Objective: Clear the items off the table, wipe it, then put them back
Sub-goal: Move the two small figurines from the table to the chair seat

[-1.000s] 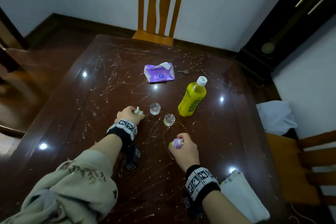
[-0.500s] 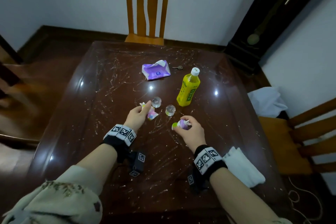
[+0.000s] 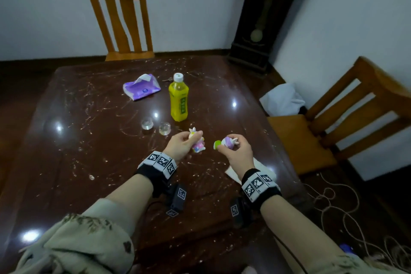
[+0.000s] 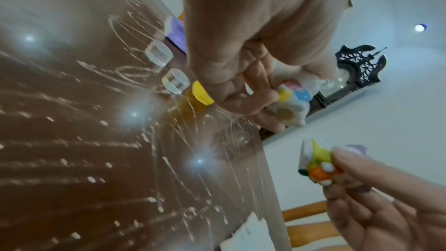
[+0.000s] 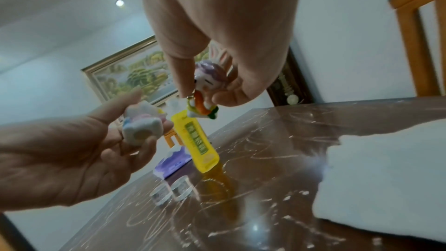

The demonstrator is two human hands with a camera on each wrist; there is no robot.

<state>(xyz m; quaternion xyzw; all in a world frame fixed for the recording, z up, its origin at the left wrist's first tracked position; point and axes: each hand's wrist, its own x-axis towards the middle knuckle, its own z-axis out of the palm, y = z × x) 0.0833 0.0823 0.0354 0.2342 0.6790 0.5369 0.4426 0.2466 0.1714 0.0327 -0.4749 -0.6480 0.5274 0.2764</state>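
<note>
Head view, hands: The left hand (image 3: 180,145) pinches a pink bunny toy (image 3: 197,142) in the middle of the frame. The right hand (image 3: 236,151) pinches a purple bunny toy (image 3: 227,142) just to its right. Both toys are up off the table (image 3: 73,162).
Head view, still on the table: A yellow bottle (image 3: 178,98) stands upright above the hands. Two small clear cups (image 3: 155,125) sit to its lower left. A purple tissue pack (image 3: 141,87) lies in the upper middle, with a key (image 3: 167,79) near it. A white cloth (image 3: 260,168) lies under the right wrist.
Left wrist view: The left hand (image 4: 241,68) curls its fingers round the pink bunny toy (image 4: 293,102) in the middle. The purple bunny toy (image 4: 318,165) is pinched in the lower right.
Right wrist view: The right hand (image 5: 224,45) pinches the purple bunny toy (image 5: 208,83) at the top middle. It has an orange carrot on it. The pink bunny toy (image 5: 142,123) is on the left.
What could go wrong: The toys are small and held only by fingertips, so one could slip and drop. A low arm could knock the bottle over or bump the cups.
Writing: The bottle has a green label, too blurry to read. The wristbands have black and white square codes.
</note>
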